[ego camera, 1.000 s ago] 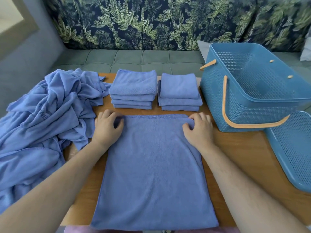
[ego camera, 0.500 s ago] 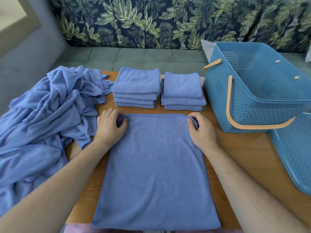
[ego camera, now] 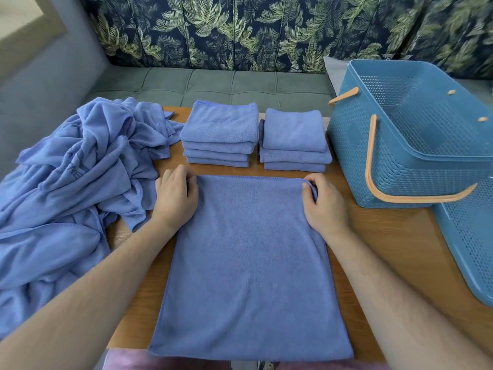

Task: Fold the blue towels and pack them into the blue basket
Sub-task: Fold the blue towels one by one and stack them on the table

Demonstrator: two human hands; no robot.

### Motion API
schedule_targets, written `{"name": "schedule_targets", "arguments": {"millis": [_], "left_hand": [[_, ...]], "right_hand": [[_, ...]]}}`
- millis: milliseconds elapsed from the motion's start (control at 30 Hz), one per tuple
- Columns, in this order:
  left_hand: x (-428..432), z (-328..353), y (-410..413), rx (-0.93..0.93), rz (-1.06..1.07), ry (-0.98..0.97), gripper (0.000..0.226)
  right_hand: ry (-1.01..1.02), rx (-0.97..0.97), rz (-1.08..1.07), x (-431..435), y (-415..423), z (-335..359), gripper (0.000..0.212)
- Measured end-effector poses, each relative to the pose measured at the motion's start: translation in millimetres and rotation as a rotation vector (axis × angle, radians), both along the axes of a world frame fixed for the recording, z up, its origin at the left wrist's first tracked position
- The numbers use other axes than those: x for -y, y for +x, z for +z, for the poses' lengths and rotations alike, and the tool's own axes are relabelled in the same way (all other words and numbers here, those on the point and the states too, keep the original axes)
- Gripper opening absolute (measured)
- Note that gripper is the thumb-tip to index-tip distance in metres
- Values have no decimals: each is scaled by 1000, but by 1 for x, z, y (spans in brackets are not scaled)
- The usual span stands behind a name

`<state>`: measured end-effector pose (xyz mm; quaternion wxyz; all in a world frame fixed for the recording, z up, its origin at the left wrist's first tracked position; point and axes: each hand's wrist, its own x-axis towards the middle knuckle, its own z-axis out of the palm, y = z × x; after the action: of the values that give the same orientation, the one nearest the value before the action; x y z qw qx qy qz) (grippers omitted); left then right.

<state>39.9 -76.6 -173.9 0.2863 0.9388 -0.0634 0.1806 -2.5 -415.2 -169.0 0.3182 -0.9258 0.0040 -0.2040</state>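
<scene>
Left hand, right hand pinch towel's far corners.

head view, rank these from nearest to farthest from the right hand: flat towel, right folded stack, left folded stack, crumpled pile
From the right hand:
1. flat towel, touching: the hand pinches its far right corner
2. right stack, just beyond the fingers
3. left stack, farther back and to the left
4. crumpled pile, at the table's far left side
</scene>
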Motion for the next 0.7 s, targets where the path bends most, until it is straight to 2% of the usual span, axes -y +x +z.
{"name": "schedule_targets", "arguments": {"millis": [233,467,700], "left_hand": [[-3,-1,6,-12,14,-94,7],[-5,-6,8,-25,-12,-11,7],[-5,-8,9,-12,-4,52,2]], "right_hand": [[15,-35,-51,0,4,-1,9],[-112,-109,-20,2,9,-8,15],[-60,51,20,4,6,-6,6]]}}
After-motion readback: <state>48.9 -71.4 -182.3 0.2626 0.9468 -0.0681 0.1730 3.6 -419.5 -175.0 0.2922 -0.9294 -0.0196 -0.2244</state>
